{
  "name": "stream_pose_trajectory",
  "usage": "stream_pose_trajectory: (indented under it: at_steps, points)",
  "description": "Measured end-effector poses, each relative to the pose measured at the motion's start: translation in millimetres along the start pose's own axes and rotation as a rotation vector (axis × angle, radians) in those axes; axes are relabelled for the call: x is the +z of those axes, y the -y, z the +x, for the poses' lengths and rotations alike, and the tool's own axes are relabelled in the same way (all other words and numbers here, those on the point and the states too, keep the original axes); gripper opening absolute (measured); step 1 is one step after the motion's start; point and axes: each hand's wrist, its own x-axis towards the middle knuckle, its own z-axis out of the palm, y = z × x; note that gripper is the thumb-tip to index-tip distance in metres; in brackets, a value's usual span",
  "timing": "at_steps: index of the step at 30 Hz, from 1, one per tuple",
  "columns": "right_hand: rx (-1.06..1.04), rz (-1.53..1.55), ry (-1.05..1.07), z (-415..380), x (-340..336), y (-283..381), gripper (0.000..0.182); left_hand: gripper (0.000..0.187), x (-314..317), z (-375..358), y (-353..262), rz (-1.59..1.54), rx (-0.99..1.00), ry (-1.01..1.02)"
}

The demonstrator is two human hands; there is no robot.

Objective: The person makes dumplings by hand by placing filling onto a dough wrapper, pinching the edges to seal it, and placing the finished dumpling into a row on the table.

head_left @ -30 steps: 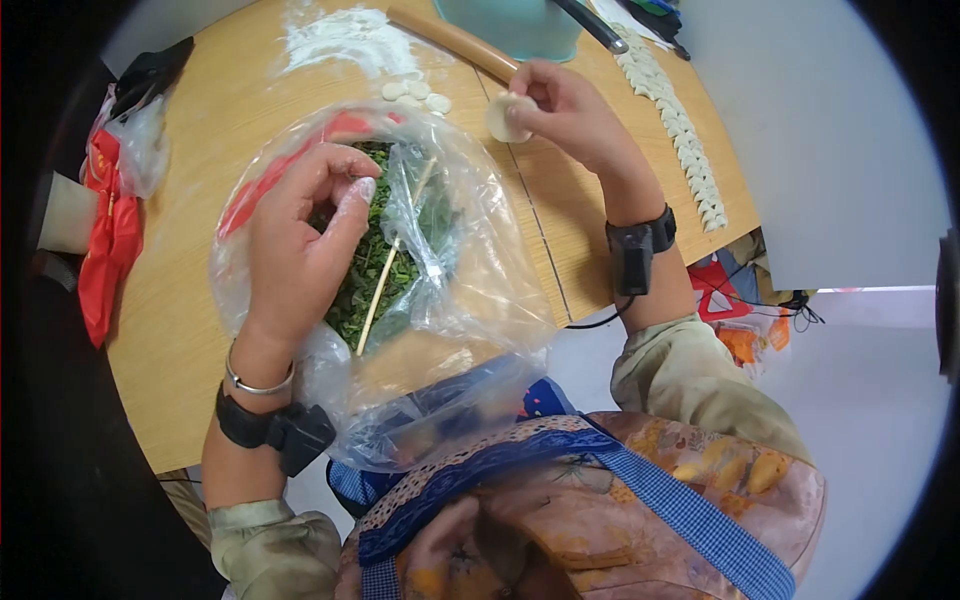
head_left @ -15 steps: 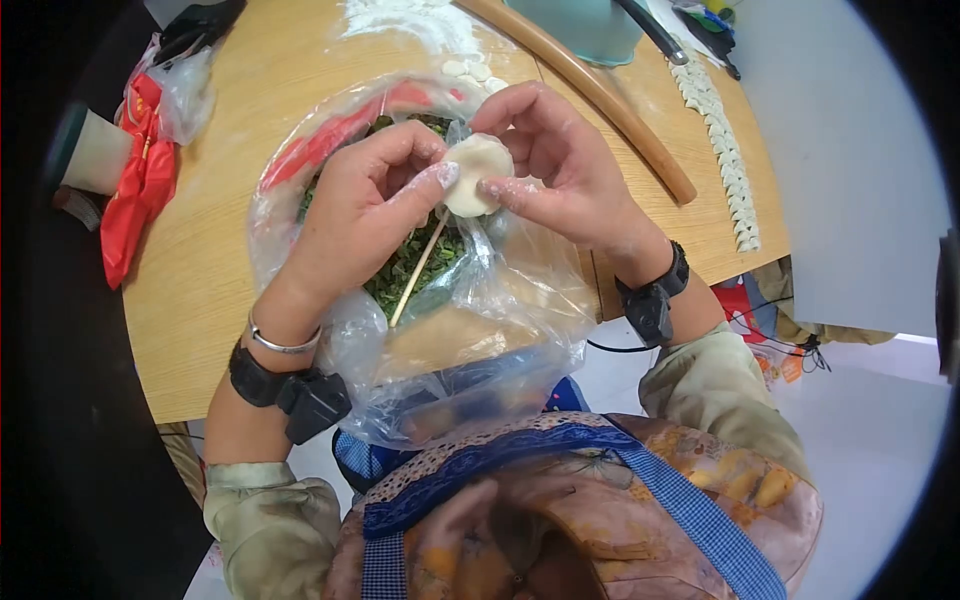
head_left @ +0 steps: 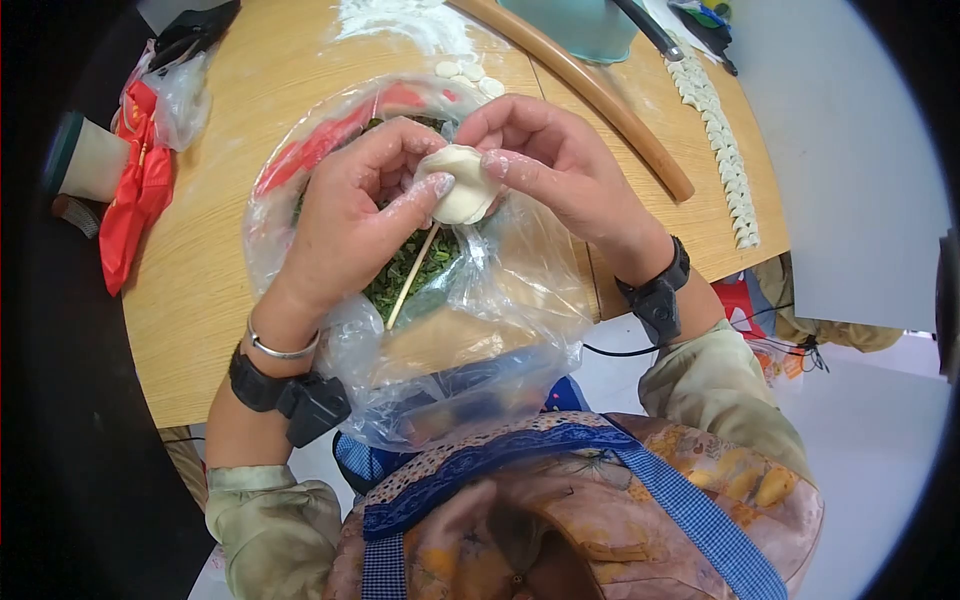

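Note:
A round, pale dumpling wrapper [head_left: 460, 190] is pinched between both my hands above a plastic-lined bowl [head_left: 262, 225]. My left hand [head_left: 365, 205] grips its left side, thumb on the near face. On its upper right edge, my right hand [head_left: 555, 165] closes with thumb and fingertips. The upper part of the wrapper looks folded or curved; whether anything lies inside it cannot be made out. Chopped green filling [head_left: 432, 262] shows in the bowl below. A thin wooden stick [head_left: 411, 280] leans in the filling, its upper end hidden behind the wrapper.
Several small dough rounds [head_left: 468, 75] lie beyond the bowl, near scattered flour [head_left: 400, 28]. A long wooden rolling pin [head_left: 590, 90] crosses the table on the right. Farther right runs a row of folded dumplings [head_left: 718, 140]. A red bag [head_left: 140, 200] and a cup [head_left: 92, 155] are at left.
Both hands have shifted slightly, and the wrapper has come a little lower and to the left. Its flat disc now looks folded, with my right thumb nearer its top edge.

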Motion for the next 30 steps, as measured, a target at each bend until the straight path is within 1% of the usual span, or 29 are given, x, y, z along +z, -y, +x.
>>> stream_pose_trajectory:
  at_steps: [2, 4, 5, 7, 8, 10, 11, 13, 17, 22, 26, 30]
  points:
    - [0.072, 0.034, 0.039, 0, -3, -3, 0.021, 0.017, 2, 0, 0, 0.011, 0.023, -0.009]
    - [0.080, 0.061, 0.048, 0, -4, -3, 0.021, 0.019, 4, -1, 0, 0.050, 0.077, -0.074]
    - [0.088, 0.087, 0.058, 0, -3, -3, 0.020, 0.019, 6, -1, 0, 0.049, 0.076, -0.074]
    - [0.103, 0.103, 0.060, 0, -3, -3, 0.020, 0.025, 10, -2, 3, 0.158, 0.215, -0.188]
    - [0.116, 0.119, 0.062, 0, -2, -3, 0.020, 0.025, 9, -2, 3, 0.158, 0.215, -0.188]
    - [0.128, 0.142, 0.059, 0, -2, -2, 0.020, 0.031, 4, -3, 3, 0.419, 0.295, -0.109]
    - [0.141, 0.165, 0.055, 0, -2, -1, 0.020, 0.031, 2, -2, 2, 0.419, 0.295, -0.109]
    - [0.136, 0.171, 0.057, 0, -2, 0, 0.020, 0.035, 0, 1, 1, 0.545, 0.474, -0.038]
    - [0.133, 0.151, 0.049, 0, 0, 0, 0.021, 0.031, 1, 0, 0, 0.509, 0.427, -0.029]
    - [0.121, 0.141, 0.048, -1, -1, 1, 0.021, 0.021, 4, -1, 2, 0.423, 0.390, -0.067]
    - [0.092, 0.091, 0.025, -1, -1, -1, 0.020, 0.019, 3, -1, 1, 0.473, 0.381, -0.064]
    - [0.085, 0.080, -0.028, 0, -3, -1, 0.018, 0.019, 3, -1, -2, 0.479, 0.374, -0.142]
